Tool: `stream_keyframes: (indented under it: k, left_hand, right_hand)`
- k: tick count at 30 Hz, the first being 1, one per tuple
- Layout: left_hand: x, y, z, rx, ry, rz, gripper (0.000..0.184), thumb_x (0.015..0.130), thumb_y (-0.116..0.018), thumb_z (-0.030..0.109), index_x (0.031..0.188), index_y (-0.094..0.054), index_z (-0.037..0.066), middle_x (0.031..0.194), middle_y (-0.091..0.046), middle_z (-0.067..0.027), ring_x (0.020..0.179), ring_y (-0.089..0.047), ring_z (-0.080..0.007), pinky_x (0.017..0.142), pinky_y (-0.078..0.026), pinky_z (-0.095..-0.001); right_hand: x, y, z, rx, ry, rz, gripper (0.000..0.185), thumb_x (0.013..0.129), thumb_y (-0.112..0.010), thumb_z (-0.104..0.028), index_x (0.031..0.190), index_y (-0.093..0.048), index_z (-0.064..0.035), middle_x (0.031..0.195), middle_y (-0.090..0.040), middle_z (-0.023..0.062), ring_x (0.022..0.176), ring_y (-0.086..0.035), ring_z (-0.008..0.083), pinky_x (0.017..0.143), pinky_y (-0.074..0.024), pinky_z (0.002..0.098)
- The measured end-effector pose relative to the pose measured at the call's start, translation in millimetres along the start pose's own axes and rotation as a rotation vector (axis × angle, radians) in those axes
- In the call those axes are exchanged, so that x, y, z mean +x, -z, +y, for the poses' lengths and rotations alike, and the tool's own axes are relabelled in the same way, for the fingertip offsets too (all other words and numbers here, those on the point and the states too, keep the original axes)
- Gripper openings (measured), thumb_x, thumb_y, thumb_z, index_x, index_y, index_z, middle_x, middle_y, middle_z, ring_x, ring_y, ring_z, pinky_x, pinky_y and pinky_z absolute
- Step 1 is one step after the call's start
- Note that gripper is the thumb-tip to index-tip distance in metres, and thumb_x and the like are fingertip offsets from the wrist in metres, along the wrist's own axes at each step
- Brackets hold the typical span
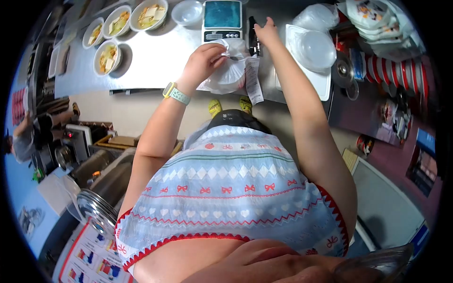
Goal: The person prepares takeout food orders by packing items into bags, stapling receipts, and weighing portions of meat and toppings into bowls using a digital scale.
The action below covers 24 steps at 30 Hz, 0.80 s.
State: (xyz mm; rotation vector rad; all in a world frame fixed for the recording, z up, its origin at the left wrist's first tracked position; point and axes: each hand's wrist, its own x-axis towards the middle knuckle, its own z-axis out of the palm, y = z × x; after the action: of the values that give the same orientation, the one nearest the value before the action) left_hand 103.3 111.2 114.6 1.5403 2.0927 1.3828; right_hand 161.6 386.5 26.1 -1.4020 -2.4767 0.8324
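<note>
A white plastic bag (229,75) with a printed receipt (254,80) on it sits at the front edge of the steel table. My left hand (205,61) is closed on the bag's top, fingers bent together. To the right, my right hand (266,32) has its fingers apart beside a black object (254,40), perhaps a stapler; whether it touches that object is unclear. Behind the bag stands a kitchen scale (222,21) with a blue-green top.
Several bowls of food (150,15) stand at the back left, near an empty bowl (187,12). On the right, a white tray (322,87) holds clear lids (317,49). Beyond are stacked packaged bowls (382,23). Another person (22,141) is at far left.
</note>
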Motion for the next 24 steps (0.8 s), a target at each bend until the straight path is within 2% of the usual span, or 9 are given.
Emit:
stream_keyframes:
  k: [2, 6, 8, 10, 14, 16, 18, 22, 24]
  left_hand:
    - [10.7, -2.4, 2.4, -0.003, -0.041, -0.026, 0.018, 0.082, -0.069, 0.010, 0.098, -0.065, 0.001, 0.095, -0.065, -0.0138, 0.088, -0.061, -0.0315, 0.076, -0.051, -0.0368]
    - [15.4, -12.6, -2.4, 0.071, 0.074, -0.100, 0.015, 0.086, -0.066, 0.010, 0.096, -0.063, 0.000, 0.091, -0.064, -0.0117, 0.085, -0.061, -0.0220, 0.072, -0.049, -0.0305]
    - [9.3, -14.4, 1.2, -0.279, 0.436, -0.097, 0.013, 0.088, -0.065, 0.010, 0.095, -0.062, 0.000, 0.090, -0.060, -0.0055, 0.084, -0.056, -0.0130, 0.073, -0.047, -0.0256]
    - [5.7, -17.8, 10.1, -0.297, 0.330, 0.008, 0.010, 0.089, -0.064, 0.008, 0.093, -0.061, 0.000, 0.084, -0.061, -0.0053, 0.078, -0.054, -0.0124, 0.073, -0.046, -0.0256]
    - [0.3, -27.2, 23.8, -0.197, 0.073, 0.095, 0.007, 0.090, -0.062, 0.005, 0.092, -0.060, -0.001, 0.089, -0.061, -0.0049, 0.081, -0.056, -0.0108, 0.075, -0.045, -0.0218]
    - [1.6, -32.4, 52.7, -0.433, 0.244, 0.203, 0.007, 0.092, -0.060, 0.005, 0.095, -0.060, -0.001, 0.094, -0.063, -0.0057, 0.086, -0.059, -0.0130, 0.078, -0.047, -0.0240]
    - [17.1, -26.5, 81.7, -0.458, 0.159, 0.285, 0.009, 0.093, -0.058, 0.006, 0.099, -0.060, -0.001, 0.098, -0.064, -0.0074, 0.089, -0.060, -0.0138, 0.080, -0.049, -0.0255]
    - [45.0, -41.5, 239.4, -0.276, 0.077, 0.333, 0.011, 0.094, -0.058, 0.009, 0.095, -0.062, -0.001, 0.093, -0.064, -0.0079, 0.086, -0.059, -0.0132, 0.080, -0.046, -0.0250]
    - [58.5, -56.7, 292.7, -0.296, -0.017, 0.302, 0.014, 0.095, -0.057, 0.010, 0.095, -0.062, -0.002, 0.093, -0.064, -0.0076, 0.086, -0.057, -0.0130, 0.080, -0.046, -0.0258]
  right_hand:
    - [-54.3, 36.1, 7.1, 0.365, 0.364, 0.150, 0.053, 0.086, -0.062, -0.025, 0.132, -0.044, -0.0034, 0.119, -0.055, 0.0185, 0.095, -0.060, 0.0231, 0.084, -0.0489, 0.0357]
    - [-196.1, 137.4, 37.8, 0.671, 0.342, -0.047, 0.035, 0.094, -0.047, -0.003, 0.130, -0.046, -0.0009, 0.116, -0.058, 0.0098, 0.089, -0.058, 0.0119, 0.082, -0.0469, 0.0263]
    - [-250.4, 173.9, 71.5, 0.731, 0.313, 0.032, 0.032, 0.096, -0.045, -0.004, 0.127, -0.048, 0.0004, 0.112, -0.059, 0.0100, 0.087, -0.057, 0.0121, 0.082, -0.0466, 0.0277]
    - [-296.1, 216.3, 92.1, 0.893, 0.205, 0.155, 0.028, 0.096, -0.046, -0.006, 0.122, -0.052, -0.0003, 0.109, -0.058, 0.0073, 0.081, -0.054, 0.0099, 0.075, -0.0450, 0.0257]
    - [-367.4, 289.7, 145.5, 0.892, 0.104, 0.444, 0.023, 0.094, -0.043, -0.006, 0.113, -0.052, 0.0014, 0.103, -0.058, 0.0099, 0.081, -0.054, 0.0160, 0.079, -0.0454, 0.0307]
    - [-394.1, 330.7, 166.4, 0.879, 0.320, 0.613, 0.015, 0.091, -0.047, -0.010, 0.098, -0.055, 0.0002, 0.094, -0.057, 0.0102, 0.076, -0.053, 0.0195, 0.070, -0.0442, 0.0343]
    - [-423.1, 373.0, 177.7, 0.882, 0.390, 0.693, 0.015, 0.089, -0.049, -0.013, 0.092, -0.056, -0.0004, 0.087, -0.056, 0.0100, 0.071, -0.052, 0.0208, 0.065, -0.0431, 0.0359]
    - [-486.9, 471.6, 178.0, 0.625, 0.507, 0.777, 0.020, 0.088, -0.054, -0.022, 0.076, -0.058, -0.0065, 0.068, -0.054, 0.0051, 0.059, -0.052, 0.0217, 0.053, -0.0397, 0.0373]
    - [-511.9, 527.5, 198.5, 0.717, 0.794, 0.709, 0.026, 0.089, -0.057, -0.028, 0.068, -0.059, -0.0123, 0.069, -0.058, 0.0027, 0.059, -0.055, 0.0189, 0.053, -0.0433, 0.0343]
